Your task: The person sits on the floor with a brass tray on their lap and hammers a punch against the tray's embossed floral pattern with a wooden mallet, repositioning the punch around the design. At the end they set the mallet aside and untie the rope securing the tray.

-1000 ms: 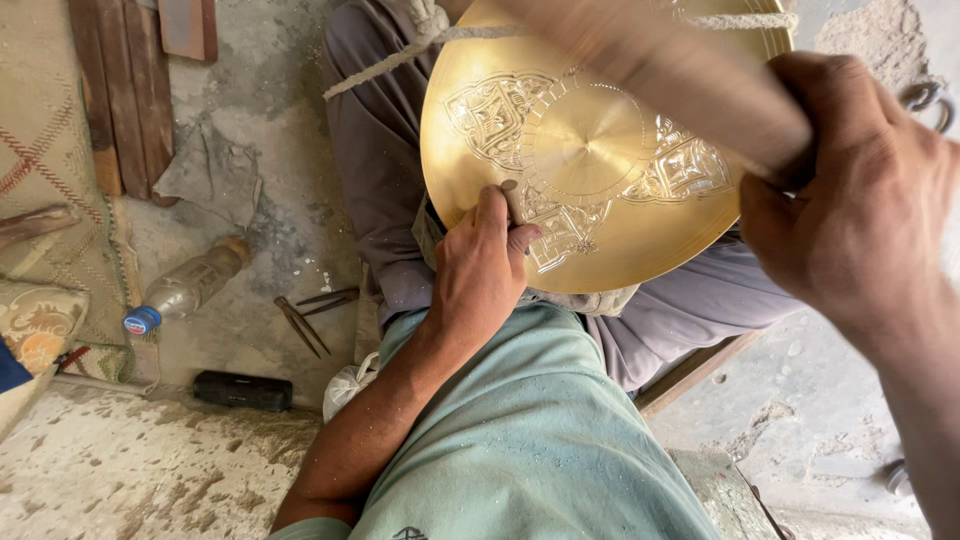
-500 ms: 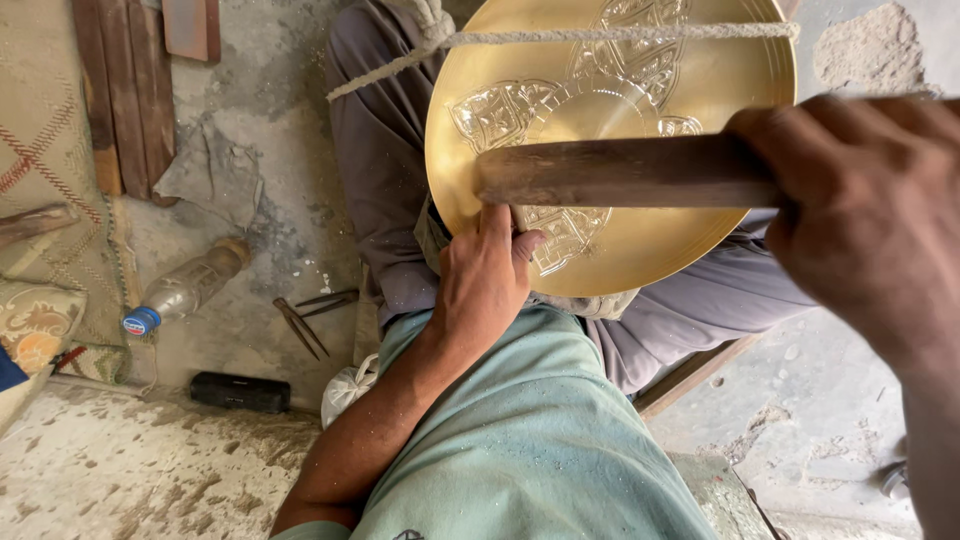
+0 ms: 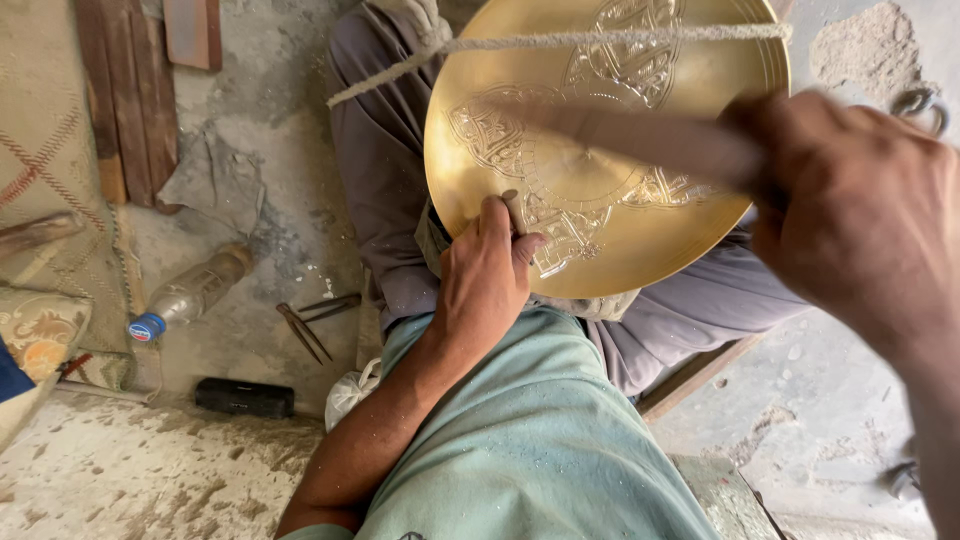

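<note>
A round brass plate (image 3: 690,230) with engraved patterns rests on my lap, with a taut rope (image 3: 560,42) across its upper part. My left hand (image 3: 482,280) sits on the plate's lower left edge and grips a small chisel (image 3: 513,209) whose tip touches the engraved metal. My right hand (image 3: 860,215) is at the right, closed round a wooden mallet handle (image 3: 640,140) that lies blurred across the plate toward the chisel.
A plastic bottle with a blue cap (image 3: 190,293) lies on the dusty concrete floor at left. Thin metal tools (image 3: 310,322) and a dark block (image 3: 243,397) lie near it. Wooden boards (image 3: 125,90) lean at the top left, beside patterned fabric (image 3: 35,330).
The mallet in my right hand has swung over the plate, from raised at the top to level across it. My left hand and the chisel have stayed in place.
</note>
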Tool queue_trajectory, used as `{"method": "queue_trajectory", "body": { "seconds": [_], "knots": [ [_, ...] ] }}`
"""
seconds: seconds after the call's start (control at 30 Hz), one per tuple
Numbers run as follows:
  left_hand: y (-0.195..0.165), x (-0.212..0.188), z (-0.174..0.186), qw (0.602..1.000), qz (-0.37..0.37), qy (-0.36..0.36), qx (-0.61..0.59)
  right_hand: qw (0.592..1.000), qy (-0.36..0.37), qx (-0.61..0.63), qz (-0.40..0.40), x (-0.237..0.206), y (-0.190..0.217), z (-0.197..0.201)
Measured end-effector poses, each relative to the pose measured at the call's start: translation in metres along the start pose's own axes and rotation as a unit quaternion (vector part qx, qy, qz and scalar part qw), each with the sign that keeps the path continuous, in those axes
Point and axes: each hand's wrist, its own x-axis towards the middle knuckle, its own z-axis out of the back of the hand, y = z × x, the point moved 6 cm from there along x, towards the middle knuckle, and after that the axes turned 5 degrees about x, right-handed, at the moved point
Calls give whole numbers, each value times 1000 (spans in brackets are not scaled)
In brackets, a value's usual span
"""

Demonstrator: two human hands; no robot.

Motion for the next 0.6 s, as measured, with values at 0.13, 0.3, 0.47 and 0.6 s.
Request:
{"method": "queue_trajectory", "body": {
  "seconds": [0.13,0.3,0.47,0.6],
  "knots": [
    [1,-2,2,1000,-9,-15,3,981,-18,-135,139,-4,16,1],
    [4,0,0,1000,0,4,-4,991,71,-109,-17,-3,-7,-12],
    [3,-1,2,1000,-3,-10,-5,986,-24,-121,110,-1,15,4],
    [2,0,0,1000,2,-1,-6,991,65,-116,0,3,9,1]
  ]
}}
